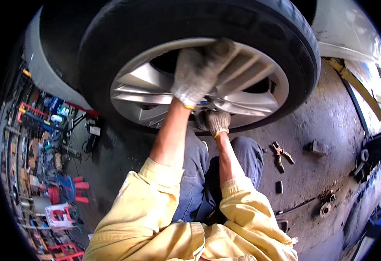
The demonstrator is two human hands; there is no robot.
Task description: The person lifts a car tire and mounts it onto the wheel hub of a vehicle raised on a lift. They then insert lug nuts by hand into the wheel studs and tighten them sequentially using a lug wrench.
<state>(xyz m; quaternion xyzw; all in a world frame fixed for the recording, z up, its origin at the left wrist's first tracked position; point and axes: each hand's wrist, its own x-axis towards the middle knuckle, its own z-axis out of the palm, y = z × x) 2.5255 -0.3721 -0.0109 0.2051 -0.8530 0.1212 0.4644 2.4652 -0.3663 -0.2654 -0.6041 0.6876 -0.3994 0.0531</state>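
Observation:
In front of me a car wheel stands upright, a black tire (108,48) around a silver alloy rim (251,102). My left hand (194,74), in a grey-white knit glove, is over the upper spokes; motion smears its fingers, so its grip and contact cannot be told. Just below the wheel's centre, my right hand (217,122), in the same kind of glove, is closed, with dark fingertips curled by the lower spokes. Whatever it holds is hidden. A small blue spot shows at the hub between the hands.
On the floor to the right lie pliers (281,155), a small metal block (318,148), a black socket (279,187), a long bar (301,206) and round metal parts (325,210). Cluttered tool shelving (34,174) lines the left side. Car bodywork (351,35) hangs at upper right.

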